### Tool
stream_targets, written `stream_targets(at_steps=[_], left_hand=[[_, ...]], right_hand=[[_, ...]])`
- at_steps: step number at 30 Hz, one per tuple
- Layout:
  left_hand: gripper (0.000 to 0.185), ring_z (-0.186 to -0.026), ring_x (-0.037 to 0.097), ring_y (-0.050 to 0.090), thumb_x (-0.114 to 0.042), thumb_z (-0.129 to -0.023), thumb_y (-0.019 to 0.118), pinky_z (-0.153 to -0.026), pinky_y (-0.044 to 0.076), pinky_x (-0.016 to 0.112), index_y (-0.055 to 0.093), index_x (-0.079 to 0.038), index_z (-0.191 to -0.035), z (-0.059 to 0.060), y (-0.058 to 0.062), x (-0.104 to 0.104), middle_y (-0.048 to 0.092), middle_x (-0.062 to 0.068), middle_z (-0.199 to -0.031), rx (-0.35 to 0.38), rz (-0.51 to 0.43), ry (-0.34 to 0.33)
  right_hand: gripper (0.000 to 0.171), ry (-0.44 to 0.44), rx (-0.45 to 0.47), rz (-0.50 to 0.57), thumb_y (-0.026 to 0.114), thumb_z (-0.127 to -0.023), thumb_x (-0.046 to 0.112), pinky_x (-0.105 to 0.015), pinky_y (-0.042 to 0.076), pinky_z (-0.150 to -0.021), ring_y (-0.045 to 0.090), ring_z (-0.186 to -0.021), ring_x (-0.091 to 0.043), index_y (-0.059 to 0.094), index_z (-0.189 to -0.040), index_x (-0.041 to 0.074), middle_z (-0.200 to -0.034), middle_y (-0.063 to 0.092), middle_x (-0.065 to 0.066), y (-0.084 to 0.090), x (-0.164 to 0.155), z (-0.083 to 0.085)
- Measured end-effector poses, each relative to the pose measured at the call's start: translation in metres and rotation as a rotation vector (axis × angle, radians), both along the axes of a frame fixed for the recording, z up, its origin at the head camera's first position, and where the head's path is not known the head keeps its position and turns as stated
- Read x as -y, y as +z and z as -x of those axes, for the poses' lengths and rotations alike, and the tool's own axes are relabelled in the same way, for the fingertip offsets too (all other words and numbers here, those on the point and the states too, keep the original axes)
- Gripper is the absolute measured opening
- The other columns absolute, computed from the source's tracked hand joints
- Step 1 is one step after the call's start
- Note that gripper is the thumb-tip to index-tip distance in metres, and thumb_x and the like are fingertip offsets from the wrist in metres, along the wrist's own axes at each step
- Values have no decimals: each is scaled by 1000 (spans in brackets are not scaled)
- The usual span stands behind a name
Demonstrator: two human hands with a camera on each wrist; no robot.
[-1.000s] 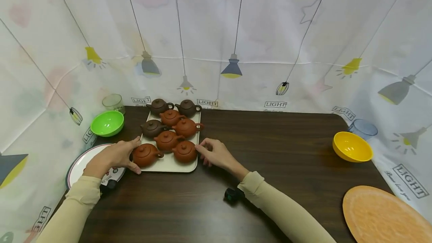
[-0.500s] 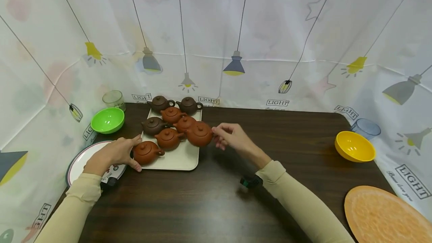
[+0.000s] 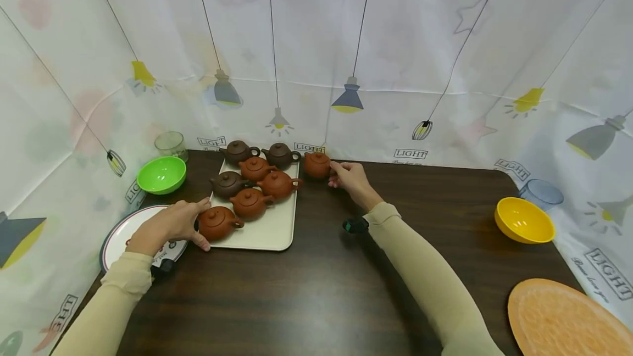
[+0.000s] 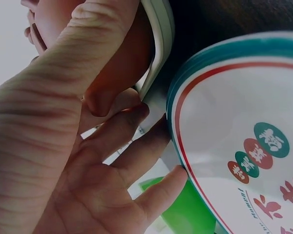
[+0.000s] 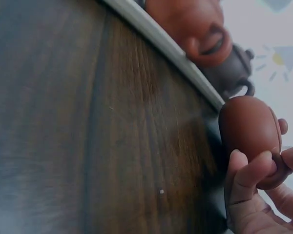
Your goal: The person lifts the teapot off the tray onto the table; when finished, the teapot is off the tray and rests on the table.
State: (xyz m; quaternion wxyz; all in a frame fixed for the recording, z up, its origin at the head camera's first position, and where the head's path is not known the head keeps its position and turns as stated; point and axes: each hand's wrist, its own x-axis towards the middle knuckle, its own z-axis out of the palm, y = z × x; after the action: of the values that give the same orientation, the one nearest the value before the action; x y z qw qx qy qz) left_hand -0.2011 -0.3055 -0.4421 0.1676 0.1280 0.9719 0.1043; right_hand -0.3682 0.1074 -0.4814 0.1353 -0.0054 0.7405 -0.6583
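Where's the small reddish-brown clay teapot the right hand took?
Head view: the reddish-brown clay teapot sits at the table's far edge, right of the cream tray, held by the right hand.

Matt clay teapots (image 3: 257, 185), glossy plastic bowls (image 3: 161, 174), dark wood-grain table (image 3: 321, 290), printed cloth backdrop (image 3: 395, 43).

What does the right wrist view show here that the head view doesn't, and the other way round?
Only the right wrist view shows, close up, the fingers curled round the handle of the held teapot.

Only the head view shows the left hand at the tray's near left corner beside a teapot, the six pots on the tray, the green bowl, the yellow bowl, the orange plate and the printed plate.

Both show the right hand holding that teapot off the tray's far right corner, the tray's rim, and the dark table.
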Motion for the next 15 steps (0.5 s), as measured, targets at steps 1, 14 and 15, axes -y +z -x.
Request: stream_targets(at_steps=[1, 14, 15], left_hand=[[122, -130, 56, 60, -55, -70, 97, -105, 54, 67, 42, 7, -160, 1, 0, -1, 59, 37, -147, 0, 0, 1], [119, -127, 55, 62, -55, -69, 97, -104, 55, 65, 46, 5, -159, 3, 3, -1, 56, 37, -151, -31, 14, -19], [120, -127, 56, 62, -55, -69, 97, -104, 55, 65, 46, 5, -159, 3, 3, 0, 57, 37, -150, -29, 16, -18]], right_hand=[[39, -2, 13, -6, 60, -111, 29, -27, 61, -69, 70, -67, -13, 70, -116, -8, -83, 69, -5, -1, 1, 4], [50, -95, -374, -427, 63, -106, 47, -29, 54, -59, 65, -59, -13, 59, -135, 7, -83, 73, -11, 5, 19, -14], [44, -106, -464, -441, 63, -106, 43, -28, 50, -59, 62, -59, -13, 62, -131, 7, -80, 70, -8, 7, 26, -22]])
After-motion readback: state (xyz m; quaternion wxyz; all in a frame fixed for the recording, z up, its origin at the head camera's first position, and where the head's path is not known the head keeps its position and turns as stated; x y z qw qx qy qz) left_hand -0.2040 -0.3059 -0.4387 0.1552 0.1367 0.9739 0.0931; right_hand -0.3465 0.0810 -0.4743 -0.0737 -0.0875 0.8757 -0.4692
